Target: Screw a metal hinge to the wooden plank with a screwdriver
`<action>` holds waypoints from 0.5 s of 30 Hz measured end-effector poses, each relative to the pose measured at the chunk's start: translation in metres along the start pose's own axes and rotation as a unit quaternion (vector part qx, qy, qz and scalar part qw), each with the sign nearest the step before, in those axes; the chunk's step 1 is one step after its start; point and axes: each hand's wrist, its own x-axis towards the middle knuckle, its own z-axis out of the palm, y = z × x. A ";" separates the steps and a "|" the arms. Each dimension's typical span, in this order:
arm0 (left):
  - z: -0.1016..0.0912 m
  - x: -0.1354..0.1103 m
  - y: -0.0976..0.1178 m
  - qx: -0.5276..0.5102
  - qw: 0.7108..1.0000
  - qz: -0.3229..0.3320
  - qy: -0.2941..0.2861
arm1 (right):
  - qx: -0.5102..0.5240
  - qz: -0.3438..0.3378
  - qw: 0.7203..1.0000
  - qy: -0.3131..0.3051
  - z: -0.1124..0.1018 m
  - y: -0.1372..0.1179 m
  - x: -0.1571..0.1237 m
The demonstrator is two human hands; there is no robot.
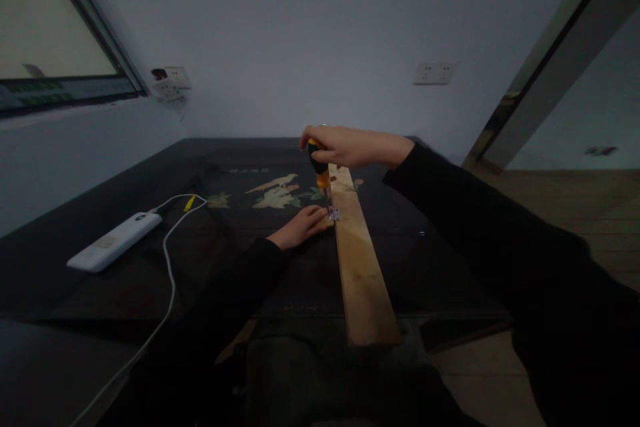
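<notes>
A long wooden plank [363, 267] lies on the dark table [150, 260], running away from me, its near end past the table's front edge. My right hand [350, 145] is closed over the top of an upright screwdriver with an orange and black handle [321, 170]. The screwdriver's tip stands on a small metal piece [334, 214] at the plank's left edge. My left hand [303, 227] rests on the table beside the plank, its fingertips pressed against that metal piece.
A white power bank [115, 241] with a white cable [167, 260] lies at the left of the table. The tabletop bears a floral inlay [277, 195]. Wall sockets [433, 73] are behind, a window at the upper left, wooden floor at the right.
</notes>
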 end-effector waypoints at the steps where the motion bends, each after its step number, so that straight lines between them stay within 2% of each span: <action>1: 0.000 0.000 0.000 0.002 1.000 0.000 -0.002 | 0.004 -0.003 1.000 -0.007 -0.002 -0.001 0.000; 5: 0.001 0.000 -0.002 0.016 1.000 -0.004 -0.009 | -0.065 -0.008 0.998 0.019 -0.003 -0.007 0.002; 9: 0.000 0.000 -0.003 0.019 1.000 -0.001 -0.017 | -0.209 0.057 0.975 0.052 0.001 -0.014 0.000; 11: 0.000 0.001 -0.004 0.018 1.000 0.004 -0.020 | -0.233 0.062 0.970 0.025 -0.001 -0.016 -0.001; 15: 0.001 0.002 -0.003 0.021 1.000 -0.001 -0.022 | -0.209 0.045 0.974 -0.070 -0.011 -0.019 0.004</action>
